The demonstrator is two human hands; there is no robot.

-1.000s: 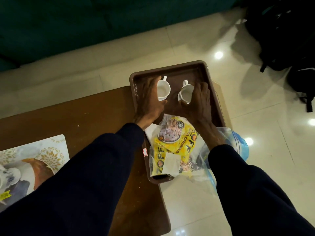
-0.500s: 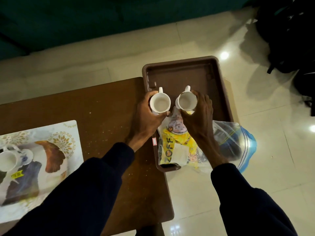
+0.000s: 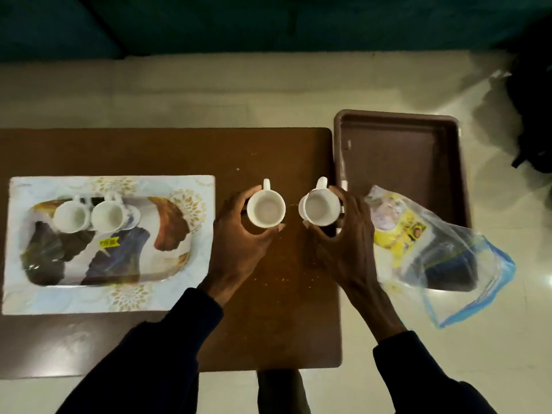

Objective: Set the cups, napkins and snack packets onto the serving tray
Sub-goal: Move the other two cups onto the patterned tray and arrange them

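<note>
A person's left hand (image 3: 239, 243) and right hand (image 3: 348, 234) each grip a white cup (image 3: 265, 208) (image 3: 320, 208) by the rim above the wooden table (image 3: 179, 150), apparently bound for the patterned serving tray (image 3: 119, 294) (two cups (image 3: 89, 215) already there).

A home living room, by the look of it: low brown wooden table (image 3: 179, 150) on glossy cream floor tiles (image 3: 493, 339), teal upholstered sofa (image 3: 268, 22) behind, patterned serving tray (image 3: 191, 282) with white teacups (image 3: 89, 216), dark bag (image 3: 534, 115) on the floor.
</note>
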